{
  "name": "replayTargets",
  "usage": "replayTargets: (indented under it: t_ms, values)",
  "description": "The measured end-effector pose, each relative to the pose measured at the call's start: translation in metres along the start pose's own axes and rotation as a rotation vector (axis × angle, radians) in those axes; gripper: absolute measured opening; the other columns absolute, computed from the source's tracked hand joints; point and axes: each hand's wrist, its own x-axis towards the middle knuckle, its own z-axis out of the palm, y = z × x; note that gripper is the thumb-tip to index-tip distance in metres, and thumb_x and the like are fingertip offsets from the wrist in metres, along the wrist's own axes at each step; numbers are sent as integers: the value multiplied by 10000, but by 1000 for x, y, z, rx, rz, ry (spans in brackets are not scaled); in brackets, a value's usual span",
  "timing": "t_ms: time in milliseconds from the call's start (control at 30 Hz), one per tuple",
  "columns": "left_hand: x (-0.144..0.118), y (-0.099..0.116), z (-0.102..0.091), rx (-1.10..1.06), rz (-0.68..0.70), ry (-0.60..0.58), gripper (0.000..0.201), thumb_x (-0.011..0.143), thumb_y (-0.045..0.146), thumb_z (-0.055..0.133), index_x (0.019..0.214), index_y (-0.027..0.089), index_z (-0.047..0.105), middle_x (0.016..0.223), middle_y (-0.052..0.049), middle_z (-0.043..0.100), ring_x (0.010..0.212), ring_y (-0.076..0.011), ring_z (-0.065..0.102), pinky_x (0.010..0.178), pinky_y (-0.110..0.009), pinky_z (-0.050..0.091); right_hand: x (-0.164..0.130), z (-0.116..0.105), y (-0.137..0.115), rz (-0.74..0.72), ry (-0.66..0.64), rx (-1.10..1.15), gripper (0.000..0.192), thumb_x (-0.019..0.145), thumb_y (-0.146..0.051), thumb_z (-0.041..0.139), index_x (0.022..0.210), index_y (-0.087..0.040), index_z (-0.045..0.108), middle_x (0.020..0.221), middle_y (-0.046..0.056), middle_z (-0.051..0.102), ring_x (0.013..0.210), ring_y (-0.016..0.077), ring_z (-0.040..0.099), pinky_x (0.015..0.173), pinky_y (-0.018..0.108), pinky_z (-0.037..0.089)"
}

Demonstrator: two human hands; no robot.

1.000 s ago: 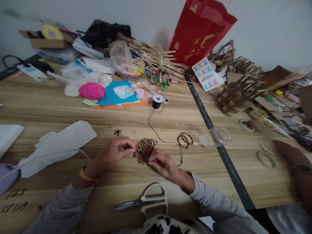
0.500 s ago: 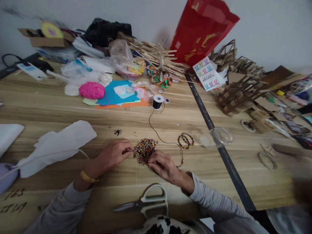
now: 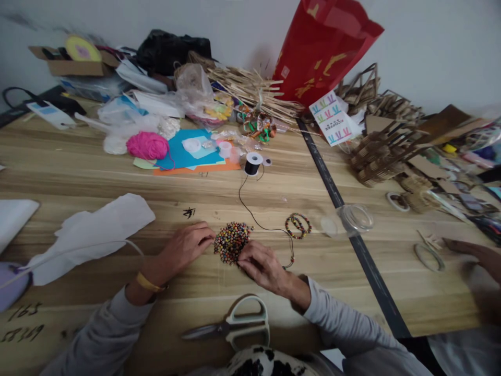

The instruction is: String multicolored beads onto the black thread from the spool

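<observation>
As before, left hand (image 3: 187,246) at beads (image 3: 231,241) | wrist lower

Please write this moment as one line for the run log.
left hand: fingertips at bead pile | right hand: on pile's near edge | black cord: runs to spool | scissors: near table edge

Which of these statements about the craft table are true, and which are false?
1. Both hands, left hand and right hand, sit at the bead pile. True.
2. The scissors lie beyond the beads. False: they lie nearer the person.
3. Black thread runs from the spool towards the beads. True.
4. The yarn ball is green. False: it is pink.
5. The red bag lies flat. False: it stands upright.
</observation>
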Motion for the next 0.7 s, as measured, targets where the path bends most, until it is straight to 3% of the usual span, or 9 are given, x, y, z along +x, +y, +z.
replayTargets:
  t_ms: [200,367,533,700]
  values:
    - [0,0,3,-11,33,54,199,885,174,467,811,136,647,816,-55,614,777,-178,575,722,-287,420,0,1,1,4,6,0,76,908,-175,503,843,-157,538,748,57,567,696,139,515,625,246,424]
    - [0,3,0,-308,-59,117,159,821,228,536,759,131,645,717,-40,621,657,-147,568,616,-244,452,-2,2,1,11,7,-16,82,901,-172,501,825,-161,530,732,48,555,672,134,499,601,242,408]
    - [0,8,0,-721,-135,26,140,720,260,638,746,123,639,742,-48,683,698,-150,636,677,-244,515,-3,2,1,-4,39,-38,75,898,-174,497,828,-167,522,722,42,548,665,133,495,597,244,407]
    - [2,16,11,-886,-139,-101,144,682,250,668,731,116,645,714,-46,692,664,-135,634,651,-229,513,-2,1,1,-41,35,-82,87,908,-177,472,831,-168,512,722,47,550,671,140,495,601,251,414]
